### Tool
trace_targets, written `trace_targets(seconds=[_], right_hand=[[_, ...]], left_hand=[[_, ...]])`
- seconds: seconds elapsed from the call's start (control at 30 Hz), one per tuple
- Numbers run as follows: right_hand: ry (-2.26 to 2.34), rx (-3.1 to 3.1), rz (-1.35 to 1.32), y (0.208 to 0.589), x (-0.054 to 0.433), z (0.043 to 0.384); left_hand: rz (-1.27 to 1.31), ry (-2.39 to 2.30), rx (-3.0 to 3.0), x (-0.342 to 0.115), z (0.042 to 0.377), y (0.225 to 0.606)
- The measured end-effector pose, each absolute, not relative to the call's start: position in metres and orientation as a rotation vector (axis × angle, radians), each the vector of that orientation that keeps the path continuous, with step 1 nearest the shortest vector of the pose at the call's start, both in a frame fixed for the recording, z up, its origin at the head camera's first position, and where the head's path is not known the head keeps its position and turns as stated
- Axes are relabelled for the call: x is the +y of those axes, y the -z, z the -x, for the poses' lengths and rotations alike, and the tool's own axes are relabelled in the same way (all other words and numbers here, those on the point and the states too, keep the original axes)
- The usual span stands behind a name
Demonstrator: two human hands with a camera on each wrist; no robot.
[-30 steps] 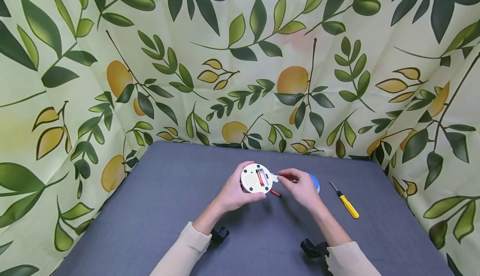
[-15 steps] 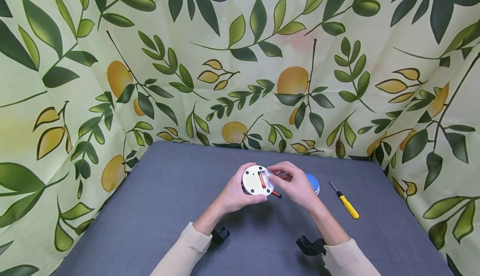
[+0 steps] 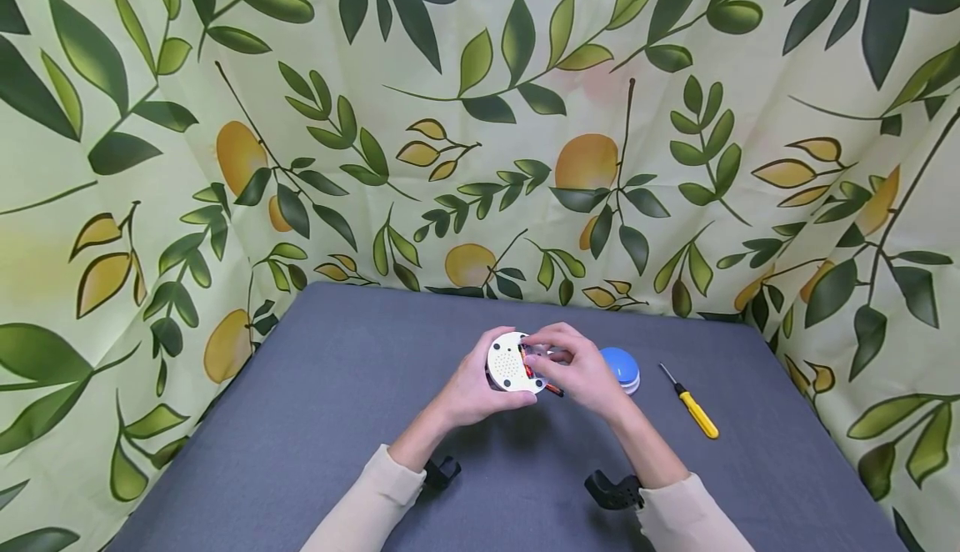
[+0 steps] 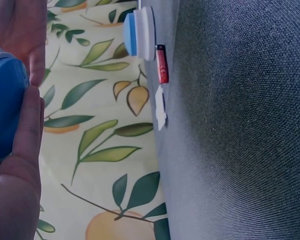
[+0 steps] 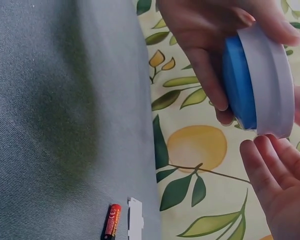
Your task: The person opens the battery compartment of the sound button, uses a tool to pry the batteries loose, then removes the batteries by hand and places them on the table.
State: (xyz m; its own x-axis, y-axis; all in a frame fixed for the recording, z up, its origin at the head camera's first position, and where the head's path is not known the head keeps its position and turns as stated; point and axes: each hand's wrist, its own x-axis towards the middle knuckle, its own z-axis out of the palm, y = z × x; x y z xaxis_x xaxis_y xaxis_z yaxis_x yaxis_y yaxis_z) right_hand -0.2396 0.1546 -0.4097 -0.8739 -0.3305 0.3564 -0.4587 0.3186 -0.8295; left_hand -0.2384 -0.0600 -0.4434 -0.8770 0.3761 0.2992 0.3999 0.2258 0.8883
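My left hand (image 3: 472,377) grips a round white device (image 3: 506,362) by its rim, its underside turned toward the head camera. That underside has speaker holes, dark feet and an uncovered battery compartment. Its blue domed side (image 4: 5,107) shows in the left wrist view. My right hand (image 3: 581,368) has thumb and index fingertips at the compartment, over a red battery (image 3: 527,365) in it; I cannot tell whether they pinch it. Other right fingers (image 5: 262,167) come right at the device's rim. Below lie a loose red battery (image 5: 111,222) and a white battery cover (image 5: 135,220).
A second blue-and-white round device (image 3: 621,365) stands on the grey table (image 3: 337,419), just right of my right hand. Farther right lies a screwdriver (image 3: 697,414) with a yellow handle. Patterned cloth (image 3: 480,118) hangs at the table's back and sides.
My right hand has moved left from beside the device to its battery compartment, uncovering more of the second blue device. My left hand has shifted slightly right and down with the device it holds.
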Motion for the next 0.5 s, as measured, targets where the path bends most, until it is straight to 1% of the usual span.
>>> trace_targets(seconds=[0.5], right_hand=[[-1.649,-2.497,-0.741,0.4055,0.1519,0.2392]], left_hand=[[0.785,1.750,-2.461,-0.0584,0.2382,0.4445]])
